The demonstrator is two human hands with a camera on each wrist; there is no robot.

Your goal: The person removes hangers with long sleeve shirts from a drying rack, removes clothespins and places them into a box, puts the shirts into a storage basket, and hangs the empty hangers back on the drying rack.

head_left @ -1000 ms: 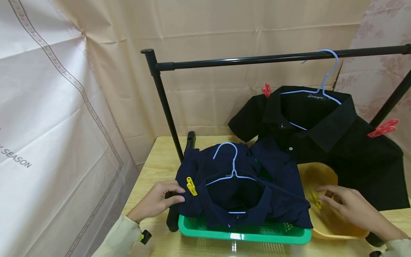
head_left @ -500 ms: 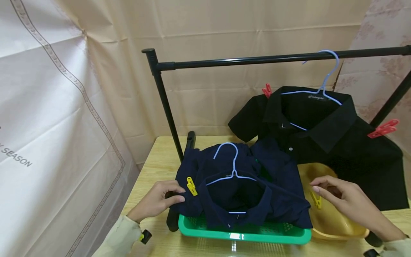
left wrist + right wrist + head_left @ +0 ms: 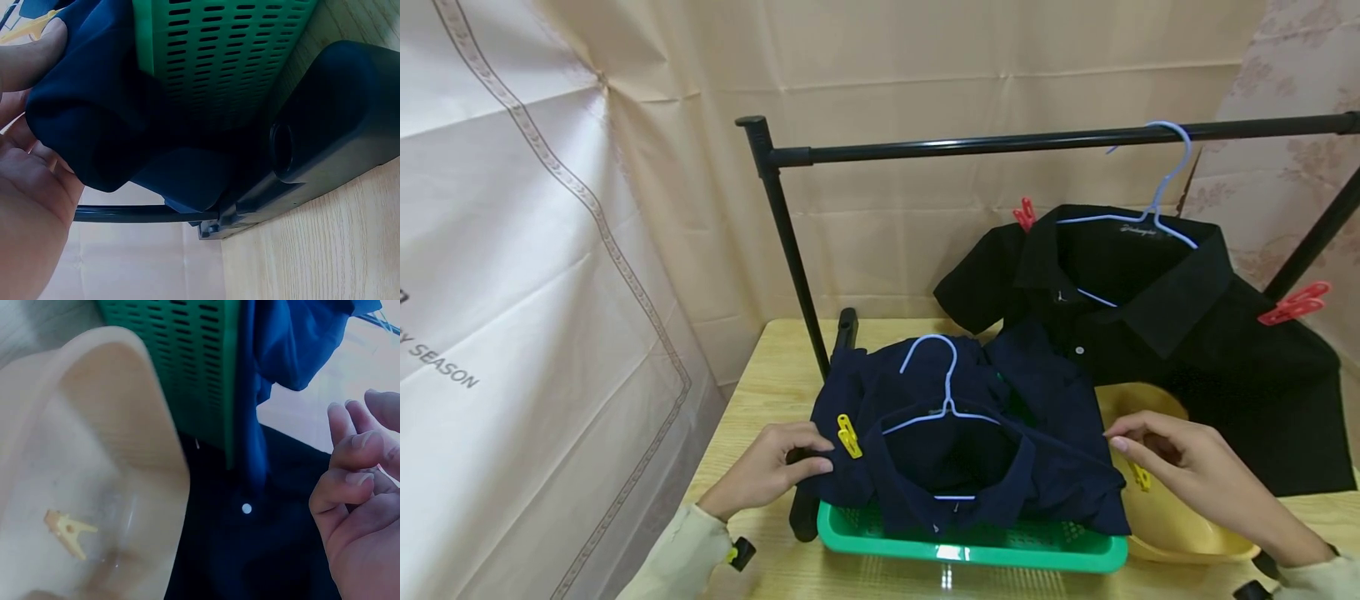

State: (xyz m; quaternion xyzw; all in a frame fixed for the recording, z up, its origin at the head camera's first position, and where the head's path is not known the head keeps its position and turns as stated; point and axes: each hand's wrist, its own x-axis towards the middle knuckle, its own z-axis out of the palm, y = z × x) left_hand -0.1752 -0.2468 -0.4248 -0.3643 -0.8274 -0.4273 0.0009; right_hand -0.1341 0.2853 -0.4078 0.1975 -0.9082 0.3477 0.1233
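A navy collared shirt (image 3: 1067, 417) lies over a green basket (image 3: 1000, 557), with a light blue hanger (image 3: 949, 385) inside its collar. On its left shoulder is a yellow clothespin (image 3: 849, 436). My left hand (image 3: 771, 467) pinches the shirt's left sleeve, whose folded edge (image 3: 94, 119) shows in the left wrist view. Above the yellow basin (image 3: 1195, 542) my right hand (image 3: 1202, 475) holds nothing, its fingers loosely bent close to the shirt's right side. Another yellow clothespin (image 3: 69, 532) lies in the basin, partly hidden by that hand in the head view.
A black rail (image 3: 970, 146) on a stand crosses behind. From it hangs a black shirt (image 3: 1195, 367) on a blue hanger (image 3: 1165, 179), with red clothespins (image 3: 1296, 303) at both shoulders. The stand's foot (image 3: 337, 112) rests on the wooden table (image 3: 760, 392) beside the basket.
My right hand has risen away from the clothespin in the basin and shifted left toward the navy shirt. The left hand keeps its hold on the sleeve.
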